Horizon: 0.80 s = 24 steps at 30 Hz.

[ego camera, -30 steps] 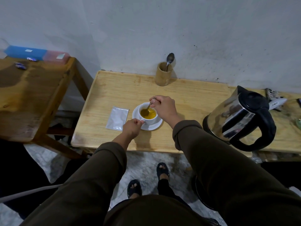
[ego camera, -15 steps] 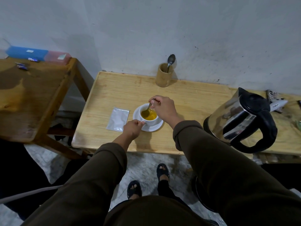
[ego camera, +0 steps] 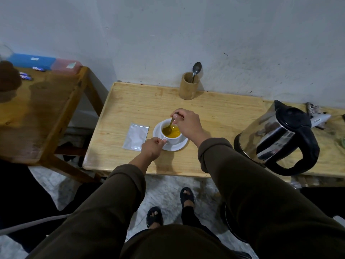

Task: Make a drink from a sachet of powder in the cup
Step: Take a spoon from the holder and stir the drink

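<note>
A white cup [ego camera: 172, 139] of yellow-orange liquid stands on a white saucer [ego camera: 179, 145] near the middle of the light wooden table [ego camera: 214, 113]. My right hand [ego camera: 187, 124] pinches the handle of a spoon [ego camera: 170, 127] whose bowl is dipped in the liquid. My left hand [ego camera: 152, 148] grips the cup's handle at its near left side. A flat silver sachet [ego camera: 136, 136] lies on the table just left of the saucer.
A steel kettle [ego camera: 276, 139] with a black handle stands at the right. A bamboo holder [ego camera: 188, 86] with a second spoon [ego camera: 196, 70] is by the wall. A darker wooden table [ego camera: 37, 109] with blue and pink boxes [ego camera: 33, 60] is on the left.
The spoon's bowl has shifted a little inside the cup while my right hand holds it. My left hand stays on the cup's handle. The camera view has drifted slightly.
</note>
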Available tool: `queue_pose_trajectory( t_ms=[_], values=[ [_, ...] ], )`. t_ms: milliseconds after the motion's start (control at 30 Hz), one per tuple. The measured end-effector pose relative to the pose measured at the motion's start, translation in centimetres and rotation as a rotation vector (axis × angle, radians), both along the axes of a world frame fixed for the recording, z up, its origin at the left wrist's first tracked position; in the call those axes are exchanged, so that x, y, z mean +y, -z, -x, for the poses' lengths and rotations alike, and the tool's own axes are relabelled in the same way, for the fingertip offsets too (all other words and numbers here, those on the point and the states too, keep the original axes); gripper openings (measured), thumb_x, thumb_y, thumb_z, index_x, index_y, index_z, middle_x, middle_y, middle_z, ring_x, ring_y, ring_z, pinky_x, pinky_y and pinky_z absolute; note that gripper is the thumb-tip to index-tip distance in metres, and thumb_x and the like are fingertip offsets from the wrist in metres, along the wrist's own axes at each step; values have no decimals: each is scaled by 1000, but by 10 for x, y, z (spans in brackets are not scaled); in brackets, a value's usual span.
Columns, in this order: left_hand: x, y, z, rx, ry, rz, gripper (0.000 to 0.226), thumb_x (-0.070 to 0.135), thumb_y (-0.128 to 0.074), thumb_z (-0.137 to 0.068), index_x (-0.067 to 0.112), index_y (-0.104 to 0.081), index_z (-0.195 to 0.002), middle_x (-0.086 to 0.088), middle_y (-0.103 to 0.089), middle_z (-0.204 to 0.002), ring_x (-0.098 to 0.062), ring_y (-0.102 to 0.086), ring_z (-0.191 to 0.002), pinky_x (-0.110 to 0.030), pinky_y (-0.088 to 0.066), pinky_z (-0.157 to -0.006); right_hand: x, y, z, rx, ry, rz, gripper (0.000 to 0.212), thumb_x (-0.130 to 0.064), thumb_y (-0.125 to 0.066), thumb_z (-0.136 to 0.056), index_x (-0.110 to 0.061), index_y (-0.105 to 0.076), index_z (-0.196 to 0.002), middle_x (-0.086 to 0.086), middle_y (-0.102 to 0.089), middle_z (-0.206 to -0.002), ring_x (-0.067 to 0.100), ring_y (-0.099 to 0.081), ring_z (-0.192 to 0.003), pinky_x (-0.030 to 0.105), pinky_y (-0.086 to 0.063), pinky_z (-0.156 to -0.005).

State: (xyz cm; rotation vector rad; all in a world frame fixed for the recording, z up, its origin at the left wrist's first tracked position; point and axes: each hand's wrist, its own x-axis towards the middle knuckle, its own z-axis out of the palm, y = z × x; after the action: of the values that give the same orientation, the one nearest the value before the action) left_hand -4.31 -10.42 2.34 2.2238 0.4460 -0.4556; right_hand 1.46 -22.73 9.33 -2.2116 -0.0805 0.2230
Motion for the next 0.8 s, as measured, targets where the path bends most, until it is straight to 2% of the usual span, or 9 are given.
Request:
queue_pose_trajectory(
  t_ms=[167, 267, 400, 633, 733, 800],
  values=[
    [0, 1, 0, 4, -11, 10, 48, 44, -41, -96, 4, -64, -109, -18, -66, -114, -34, -58, -108, -38, -45, -93, -3, 1, -3, -56, 18, 78, 20, -8, -42, -93, -8, -62, -88, 13, -67, -94, 28, -63, -90, 33, -50, -77],
    [0, 0, 0, 2, -7, 2, 47, 44, -41, -96, 5, -64, -108, -18, -66, -113, -33, -58, -108, -38, -44, -93, -3, 3, -2, -94, 36, 72, 23, -7, -42, -93, -6, -65, -94, 15, -66, -100, 28, -62, -94, 36, -50, -83],
    [0, 0, 0, 2, -6, 0, 48, 44, -41, -96, 4, -64, -108, -18, -67, -112, -34, -59, -108, -39, -45, -92, 1, 3, 2, -50, 34, 18, 23, -9, -44, -93, -8, -67, -96, 12, -70, -101, 26, -64, -97, 36, -51, -89],
    [-1, 0, 1, -5, -13, 8, 47, 43, -41, -96, 4, -64, -108, -18, -67, -112, -33, -59, -107, -38, -45, -92, 2, -1, -2, 6, 24, 37, 19, -10, -41, -94, -14, -56, -82, 14, -68, -93, 30, -66, -89, 41, -53, -82],
    [0, 0, 0, -6, -14, 7, 47, 44, -41, -96, 4, -64, -108, -17, -67, -113, -32, -59, -107, -38, -45, -92, 1, 0, -3, -55, 47, 100, 21, -9, -41, -94, -12, -60, -86, 13, -66, -95, 27, -62, -89, 34, -50, -75],
    [0, 0, 1, -8, -15, 4, 47, 44, -41, -96, 4, -64, -107, -18, -67, -113, -32, -59, -107, -38, -45, -92, 1, 3, -2, -56, 59, 73, 23, -9, -41, -94, -10, -64, -92, 13, -67, -99, 27, -63, -92, 36, -52, -81]
  ],
)
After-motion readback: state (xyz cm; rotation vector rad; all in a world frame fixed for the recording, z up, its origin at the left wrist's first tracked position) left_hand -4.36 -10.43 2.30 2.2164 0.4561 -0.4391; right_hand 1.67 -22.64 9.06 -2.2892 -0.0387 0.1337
